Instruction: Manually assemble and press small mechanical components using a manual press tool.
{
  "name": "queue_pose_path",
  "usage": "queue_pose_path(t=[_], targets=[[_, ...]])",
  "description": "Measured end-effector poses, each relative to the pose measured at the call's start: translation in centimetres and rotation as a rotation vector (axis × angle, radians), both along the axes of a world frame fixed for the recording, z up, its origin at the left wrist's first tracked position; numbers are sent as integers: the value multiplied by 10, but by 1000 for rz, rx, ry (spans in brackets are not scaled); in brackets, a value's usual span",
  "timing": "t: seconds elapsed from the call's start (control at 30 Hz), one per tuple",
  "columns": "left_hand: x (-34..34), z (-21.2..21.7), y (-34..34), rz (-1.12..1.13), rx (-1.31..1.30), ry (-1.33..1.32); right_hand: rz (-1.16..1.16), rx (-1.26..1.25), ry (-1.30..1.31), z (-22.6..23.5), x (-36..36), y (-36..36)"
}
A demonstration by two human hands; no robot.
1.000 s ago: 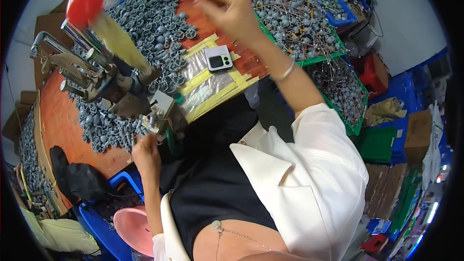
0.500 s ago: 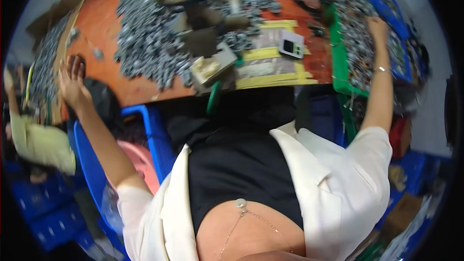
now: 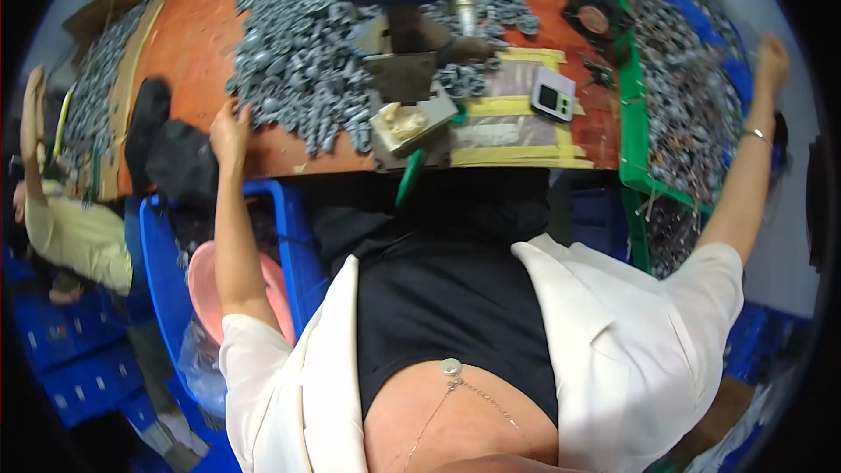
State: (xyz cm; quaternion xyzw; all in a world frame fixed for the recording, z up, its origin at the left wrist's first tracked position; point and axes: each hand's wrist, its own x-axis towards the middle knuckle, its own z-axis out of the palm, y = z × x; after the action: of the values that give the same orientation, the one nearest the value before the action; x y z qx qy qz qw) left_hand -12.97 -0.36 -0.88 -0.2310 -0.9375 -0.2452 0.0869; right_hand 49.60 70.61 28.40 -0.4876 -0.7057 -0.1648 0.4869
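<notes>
My left hand [image 3: 230, 133] is over the orange-red table at the near left edge of a heap of small grey parts [image 3: 293, 61]. Its thumb and forefinger stand apart, and I see nothing held between them. Just left of it lies a black bag [image 3: 181, 162]. My right arm reaches far out to the right, a bracelet on the wrist. My right hand [image 3: 771, 61] is up by the far side of the blue crate [image 3: 714, 31], fingers curled in; whatever they may hold is too small or hidden to make out.
A metal press-like machine [image 3: 400, 70] with a green oval piece [image 3: 410, 177] stands mid-table. A white device [image 3: 554, 95] lies by yellow tape [image 3: 517, 162]. Right is a green crate [image 3: 632, 105] of parts; lower left, a blue bin [image 3: 302, 254] with a pink basin [image 3: 203, 285]. Another person [image 3: 74, 236] sits far left.
My left hand has moved right, from beside the black bag to the grey heap, its fingers no longer spread. My right hand has moved outward from above the crated parts. The view has shifted slightly.
</notes>
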Motion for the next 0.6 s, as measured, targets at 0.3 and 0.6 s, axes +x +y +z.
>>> queue_pose_path(t=[0.3,0.6], targets=[[-1,-17,-17,-21,239,207,360,-99,424,-13,-33,-33],[79,34,35,-261,609,58,51,-374,-15,45,-66,-77]])
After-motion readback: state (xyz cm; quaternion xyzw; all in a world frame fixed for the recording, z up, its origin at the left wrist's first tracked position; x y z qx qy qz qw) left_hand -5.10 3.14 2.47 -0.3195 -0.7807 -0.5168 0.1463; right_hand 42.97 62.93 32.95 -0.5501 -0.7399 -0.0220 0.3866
